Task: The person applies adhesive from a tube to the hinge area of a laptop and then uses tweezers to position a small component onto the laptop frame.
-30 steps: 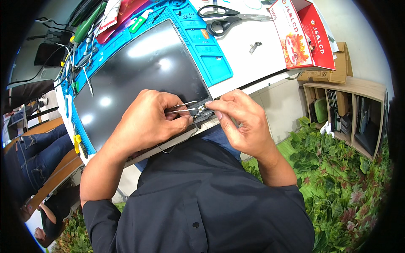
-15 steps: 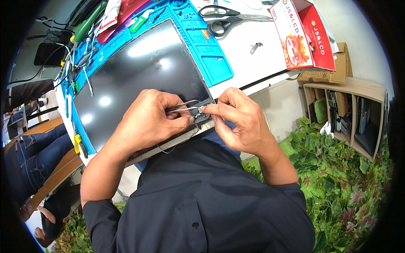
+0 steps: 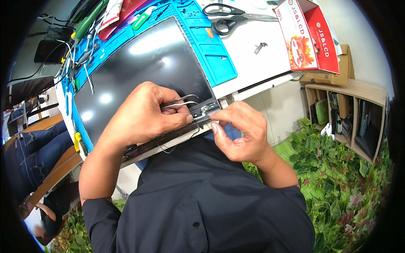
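A glossy black display panel [image 3: 139, 67] lies on a blue work mat [image 3: 213, 59] on a white table. My left hand [image 3: 145, 114] rests on the panel's near edge and pinches a pair of metal tweezers [image 3: 182, 101] whose tips point toward the panel's near right corner. My right hand [image 3: 238, 135] sits just right of that corner, thumb and forefinger pinched on a thin strip [image 3: 211, 120] running along the panel's lower edge. A thin dark cable [image 3: 168, 148] loops below the edge.
Black-handled scissors [image 3: 230, 19] lie at the back of the table beside a red and white carton [image 3: 310, 33]. Screwdrivers and hand tools [image 3: 90, 25] crowd the mat's left end. A wooden shelf [image 3: 358, 114] and green leafy matting [image 3: 337, 168] lie to the right. Another person's jeans [image 3: 29, 147] show at the left.
My right hand has drawn away from my left hand toward the right and down, off the tweezers' tips and onto the panel's lower edge. My left hand stays put.
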The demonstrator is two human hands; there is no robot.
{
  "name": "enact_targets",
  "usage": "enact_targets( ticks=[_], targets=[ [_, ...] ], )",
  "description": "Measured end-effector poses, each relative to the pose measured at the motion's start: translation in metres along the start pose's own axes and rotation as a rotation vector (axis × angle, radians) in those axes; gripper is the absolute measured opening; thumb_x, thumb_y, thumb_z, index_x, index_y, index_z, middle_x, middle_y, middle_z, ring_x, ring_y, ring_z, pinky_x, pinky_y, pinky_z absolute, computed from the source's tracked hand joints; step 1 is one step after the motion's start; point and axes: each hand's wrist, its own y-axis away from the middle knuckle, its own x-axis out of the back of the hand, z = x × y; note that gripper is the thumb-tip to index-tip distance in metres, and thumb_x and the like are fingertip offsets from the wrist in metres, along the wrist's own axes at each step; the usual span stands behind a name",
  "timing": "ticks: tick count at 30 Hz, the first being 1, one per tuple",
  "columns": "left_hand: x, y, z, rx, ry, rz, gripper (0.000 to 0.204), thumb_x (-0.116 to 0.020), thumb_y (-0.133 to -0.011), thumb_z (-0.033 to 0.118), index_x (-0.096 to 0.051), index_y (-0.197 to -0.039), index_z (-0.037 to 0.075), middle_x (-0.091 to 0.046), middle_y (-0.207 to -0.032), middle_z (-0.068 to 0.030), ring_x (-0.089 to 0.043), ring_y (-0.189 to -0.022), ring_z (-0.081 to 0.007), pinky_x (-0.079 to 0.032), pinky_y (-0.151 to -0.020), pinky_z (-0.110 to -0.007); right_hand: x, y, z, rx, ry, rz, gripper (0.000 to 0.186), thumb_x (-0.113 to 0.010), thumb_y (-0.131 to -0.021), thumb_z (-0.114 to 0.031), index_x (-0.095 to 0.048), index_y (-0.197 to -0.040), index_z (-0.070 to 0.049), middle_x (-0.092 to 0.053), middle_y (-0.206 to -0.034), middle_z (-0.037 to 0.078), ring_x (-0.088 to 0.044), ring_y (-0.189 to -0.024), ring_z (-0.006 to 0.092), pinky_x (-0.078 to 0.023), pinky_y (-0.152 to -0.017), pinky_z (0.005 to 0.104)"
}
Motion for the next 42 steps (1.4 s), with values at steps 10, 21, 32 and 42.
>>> enact_targets(
  ticks=[10,21,32,42],
  targets=[
    [-0.019,0.014,-0.003,-0.135,-0.001,0.235,0.017,-0.091,-0.089,0.01,-0.081,-0.091,-0.004,-0.066,-0.072,0.0034,-0.053,-0.068,-0.0026,-0.043,-0.06,-0.026,-0.042,0.016,-0.005,0.165,-0.003,0.102,0.033,-0.091,-0.081,0.005,-0.082,-0.112,0.0,-0.074,-0.098,0.01,-0.071,-0.078,0.0253,-0.058,-0.067,0.0366],
    [-0.015,0.01,-0.006,-0.232,-0.245,0.174,0.016,-0.092,-0.087,0.009,-0.084,-0.093,-0.003,-0.073,-0.078,-0.0096,-0.063,-0.065,-0.0114,-0.049,-0.059,-0.032,-0.04,0.021,0.009,0.291,0.146,-0.043,0.049,-0.086,-0.075,0.002,-0.083,-0.124,-0.003,-0.052,-0.074,0.001,-0.058,-0.064,0.0193,-0.049,-0.056,0.0354],
    [-0.007,0.004,0.001,-0.239,-0.325,0.102,0.014,-0.09,-0.085,0.007,-0.083,-0.093,-0.002,-0.073,-0.079,-0.0121,-0.07,-0.068,-0.02,-0.052,-0.063,-0.037,-0.019,0.014,0.018,0.257,0.097,0.135,0.044,-0.081,-0.075,0.005,-0.081,-0.119,0.0,-0.068,-0.085,0.007,-0.065,-0.069,0.0252,-0.054,-0.061,0.0365],
    [-0.002,-0.004,0.004,-0.299,-0.412,0.051,0.015,-0.089,-0.083,0.008,-0.083,-0.093,-0.001,-0.074,-0.079,-0.014,-0.072,-0.071,-0.0273,-0.054,-0.066,-0.04,-0.004,-0.003,0.026,0.151,0.115,0.028,0.037,-0.077,-0.074,0.008,-0.08,-0.11,-0.002,-0.065,-0.085,0.008,-0.064,-0.072,0.0266,-0.055,-0.063,0.0392]
  ],
)
